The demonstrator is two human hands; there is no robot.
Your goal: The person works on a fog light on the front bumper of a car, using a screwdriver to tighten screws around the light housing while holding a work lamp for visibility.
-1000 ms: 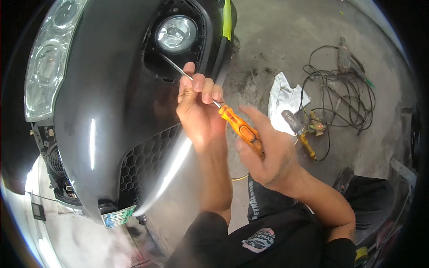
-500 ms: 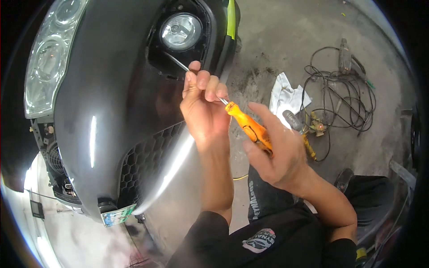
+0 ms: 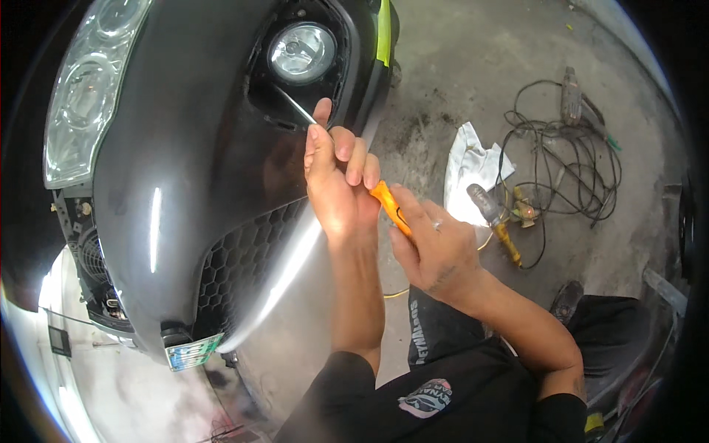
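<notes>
A screwdriver with an orange handle (image 3: 389,204) and a long metal shaft runs between my two hands. My right hand (image 3: 442,247) is closed round the handle, thumb and forefinger along it. Further up, my left hand (image 3: 336,166) pinches the shaft between thumb and fingers. The shaft's tip reaches into the dark recess below a round fog lamp (image 3: 301,53) in the black car bumper (image 3: 199,140). What the tip touches is too dark to make out.
A headlight (image 3: 85,103) and a honeycomb grille (image 3: 240,255) flank the bumper's smooth face. On the concrete floor to the right lie a white cloth (image 3: 469,162), a yellow-handled work lamp (image 3: 502,236) and a tangled black cable (image 3: 546,140).
My right hand has closed its fingers round the orange handle, which they were looser about before. The left hand still pinches the shaft at nearly the same place.
</notes>
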